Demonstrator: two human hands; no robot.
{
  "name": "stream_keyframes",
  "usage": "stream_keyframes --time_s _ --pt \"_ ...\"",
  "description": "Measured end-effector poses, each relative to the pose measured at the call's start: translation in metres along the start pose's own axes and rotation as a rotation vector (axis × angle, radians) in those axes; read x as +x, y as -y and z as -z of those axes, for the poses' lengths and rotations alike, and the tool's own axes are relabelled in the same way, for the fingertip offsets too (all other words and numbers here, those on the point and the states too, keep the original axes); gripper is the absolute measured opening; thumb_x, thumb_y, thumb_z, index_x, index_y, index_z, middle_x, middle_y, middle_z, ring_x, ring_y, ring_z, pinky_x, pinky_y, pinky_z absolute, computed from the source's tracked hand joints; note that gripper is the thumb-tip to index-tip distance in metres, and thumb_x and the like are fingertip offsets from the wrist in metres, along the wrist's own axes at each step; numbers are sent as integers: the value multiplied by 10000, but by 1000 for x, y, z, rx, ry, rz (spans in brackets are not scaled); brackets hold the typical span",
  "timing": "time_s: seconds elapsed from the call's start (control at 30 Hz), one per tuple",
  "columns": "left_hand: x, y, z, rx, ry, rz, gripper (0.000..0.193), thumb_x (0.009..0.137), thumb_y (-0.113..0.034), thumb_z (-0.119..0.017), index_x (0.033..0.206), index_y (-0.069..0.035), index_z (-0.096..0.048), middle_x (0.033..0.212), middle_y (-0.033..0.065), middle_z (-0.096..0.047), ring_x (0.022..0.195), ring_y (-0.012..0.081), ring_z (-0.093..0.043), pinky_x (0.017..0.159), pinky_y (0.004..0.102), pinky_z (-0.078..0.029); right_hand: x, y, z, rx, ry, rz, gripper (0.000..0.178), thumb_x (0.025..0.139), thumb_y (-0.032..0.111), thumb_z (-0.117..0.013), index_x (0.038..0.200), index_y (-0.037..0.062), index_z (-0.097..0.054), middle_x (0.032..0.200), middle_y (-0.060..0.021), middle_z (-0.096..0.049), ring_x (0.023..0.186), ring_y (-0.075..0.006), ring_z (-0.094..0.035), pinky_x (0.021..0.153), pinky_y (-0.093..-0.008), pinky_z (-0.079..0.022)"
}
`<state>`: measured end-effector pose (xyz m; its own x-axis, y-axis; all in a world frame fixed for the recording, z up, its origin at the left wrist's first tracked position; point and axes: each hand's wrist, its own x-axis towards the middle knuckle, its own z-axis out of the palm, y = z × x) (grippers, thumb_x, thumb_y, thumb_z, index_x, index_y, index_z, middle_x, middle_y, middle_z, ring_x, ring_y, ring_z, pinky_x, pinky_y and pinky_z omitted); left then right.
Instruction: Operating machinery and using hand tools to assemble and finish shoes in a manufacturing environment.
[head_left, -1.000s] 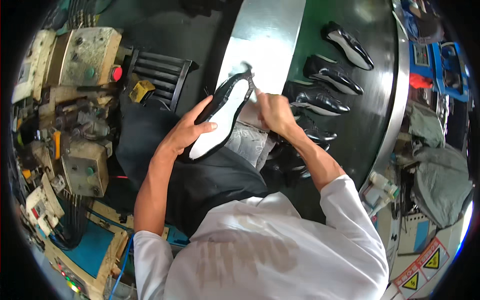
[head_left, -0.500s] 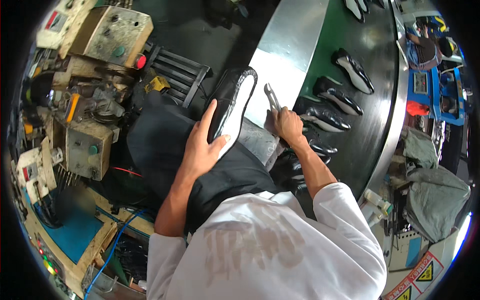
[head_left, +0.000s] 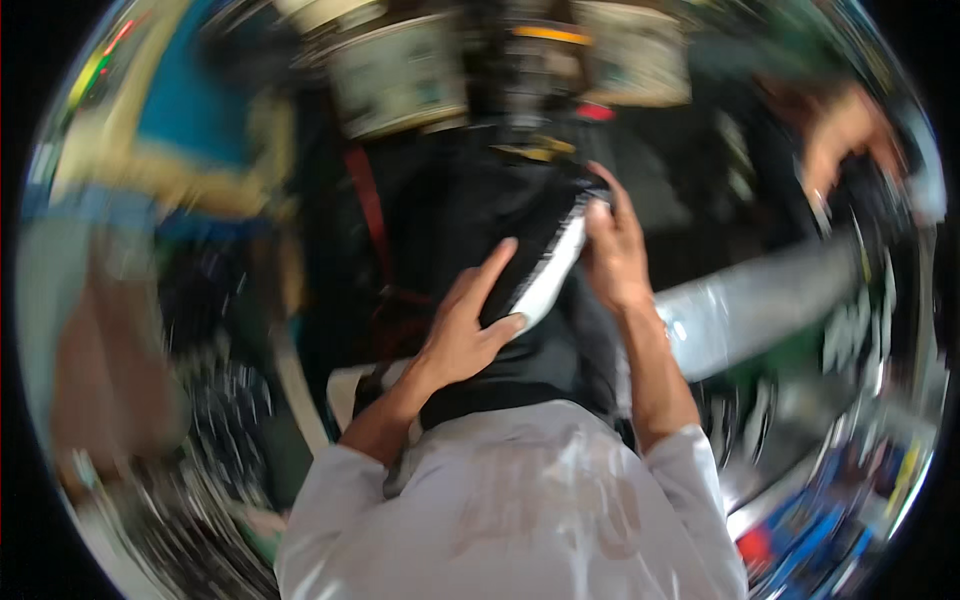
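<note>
Since the earlier frame, the right hand (head_left: 617, 255) has gone from a tool to the black shoe (head_left: 557, 265) at mid-frame, grasping its upper end, while the left hand (head_left: 468, 325) clasps the lower end. Another person's hand (head_left: 848, 135) shows, blurred, at upper right.

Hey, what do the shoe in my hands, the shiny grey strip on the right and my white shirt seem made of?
The shoe: black upper, perhaps leather or synthetic, bright edge flecks hinting at gloss; white underside seemingly smooth, material unclear in the blur. The grey strip: probably sheet metal, from its reflective sheen. The white shirt: likely fabric, matte, softly creased.
</note>
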<state>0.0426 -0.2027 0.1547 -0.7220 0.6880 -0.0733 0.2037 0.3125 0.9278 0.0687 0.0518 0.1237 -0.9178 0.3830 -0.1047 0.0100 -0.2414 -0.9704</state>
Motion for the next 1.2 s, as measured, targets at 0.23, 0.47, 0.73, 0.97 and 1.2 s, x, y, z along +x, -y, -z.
stream_keyframes --time_s 0.23,0.47,0.73,0.97,1.2 --pt "-157 75 62 -159 -732 428 959 929 -301 -807 1748 -171 -327 1757 200 -383 1610 309 -383 1323 418 -275 25 -32 -77 -198 462 -259 584 1117 281 -674 1564 -62 -522 1487 -229 -654 1230 -317 -738 1064 -434 -599" --pt "-431 142 76 359 -1273 842 881 932 -239 -849 1700 -283 -419 1506 302 -612 1275 438 -696 1071 453 -565 47 -54 -70 -318 487 -328 424 1144 214 -611 1453 -76 -607 1328 -215 -735 1126 -290 -776 999 -412 -632" --pt "-622 320 87 1265 -417 1507 745 926 -240 -757 1627 -201 -509 1535 334 -535 1278 500 -632 1034 568 -544 35 1 -25 -462 278 -224 451 1127 265 -630 1411 -85 -642 1268 -207 -764 1147 -270 -766 1031 -372 -610" --pt "-531 334 248 1013 -778 1222 508 1095 -283 -554 1489 32 -618 1328 268 -735 1087 428 -751 879 547 -623 -157 46 288 -607 -708 -156 419 1089 278 -678 1344 -52 -709 1196 -176 -790 1075 -212 -750 937 -332 -588" --pt "-57 195 108 -42 -426 346 405 1139 -78 -526 1502 98 -564 1380 260 -692 1227 340 -721 1072 405 -606 -700 -121 243 120 -1514 -1283 811 1002 667 -656 1340 -68 -601 1159 -409 -668 1055 -611 -678 847 -787 -559"
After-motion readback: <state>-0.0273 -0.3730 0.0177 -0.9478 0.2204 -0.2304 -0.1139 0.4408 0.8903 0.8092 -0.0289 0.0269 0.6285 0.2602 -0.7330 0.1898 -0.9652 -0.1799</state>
